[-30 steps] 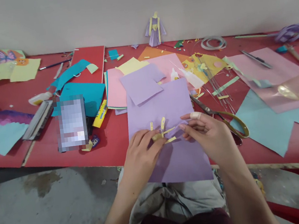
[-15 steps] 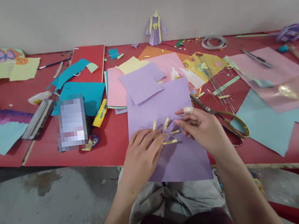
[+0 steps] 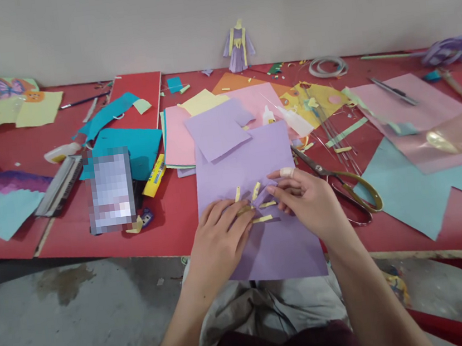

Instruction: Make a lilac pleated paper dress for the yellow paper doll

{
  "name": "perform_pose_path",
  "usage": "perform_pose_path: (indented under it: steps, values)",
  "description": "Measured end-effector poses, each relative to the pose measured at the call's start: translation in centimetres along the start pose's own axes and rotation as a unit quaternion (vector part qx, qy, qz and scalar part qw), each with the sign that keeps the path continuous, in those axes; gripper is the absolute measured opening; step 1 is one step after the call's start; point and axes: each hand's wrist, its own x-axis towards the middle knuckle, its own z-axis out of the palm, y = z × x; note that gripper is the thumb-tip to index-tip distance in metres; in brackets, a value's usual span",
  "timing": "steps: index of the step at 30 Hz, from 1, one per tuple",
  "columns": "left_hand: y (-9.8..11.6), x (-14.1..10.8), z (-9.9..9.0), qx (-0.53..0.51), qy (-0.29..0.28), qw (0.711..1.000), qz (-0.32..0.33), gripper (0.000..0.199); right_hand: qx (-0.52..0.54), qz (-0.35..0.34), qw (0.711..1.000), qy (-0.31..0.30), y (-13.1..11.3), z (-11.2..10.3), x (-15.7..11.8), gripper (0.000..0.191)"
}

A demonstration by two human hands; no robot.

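Observation:
Over a large purple sheet (image 3: 249, 154) at the front edge, both hands work on a small purple paper piece (image 3: 264, 195). Short yellow paper strips (image 3: 255, 190) stick out around it. My left hand (image 3: 221, 227) lies with curved fingers, its fingertips holding the near left end of the piece; what is under them is partly hidden. My right hand (image 3: 305, 197), with a white wrap on one finger, pinches the piece's far right end between thumb and fingers. A smaller purple sheet (image 3: 217, 130) rests higher on the large one.
Scissors (image 3: 341, 179) lie right of my right hand. Glue bottles (image 3: 298, 121) and thin wires (image 3: 328, 122) are beyond. A phone-like pixelated device (image 3: 111, 190) and a yellow box (image 3: 154, 175) sit left. A paper doll's robe (image 3: 238, 46) leans on the wall.
The view has shifted slightly. My right hand has moved very slightly left, still pinching the purple paper piece; my left hand stays nearly where it was.

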Motion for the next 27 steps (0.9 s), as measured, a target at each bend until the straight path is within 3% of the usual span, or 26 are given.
perform_pose_path:
  steps: [6,12,17,20,24,27]
  values:
    - [-0.1,0.0,0.3,-0.012,0.047,0.998,-0.036,0.030,0.085,-0.055,0.991,0.083,-0.6,-0.7,-1.2,0.022]
    - [1.2,0.3,-1.4,-0.146,0.140,0.978,-0.050,0.021,0.088,-0.092,0.984,0.128,-1.6,0.1,-4.8,0.024]
    - [2.9,0.8,-1.8,-0.174,0.140,0.974,-0.031,0.026,0.077,-0.113,0.984,0.118,-1.9,1.2,-6.8,0.028]
    - [3.3,0.7,-1.9,-0.205,0.141,0.967,-0.053,0.024,0.115,-0.114,0.984,0.075,-1.5,1.0,-6.9,0.031]
    - [3.8,0.7,-2.4,-0.319,0.085,0.931,-0.157,0.017,0.147,-0.099,0.984,0.010,-1.1,0.4,-6.7,0.030]
    - [4.3,0.7,-2.4,-0.428,0.037,0.864,-0.263,0.016,0.159,-0.073,0.984,-0.011,-1.0,0.4,-6.7,0.024]
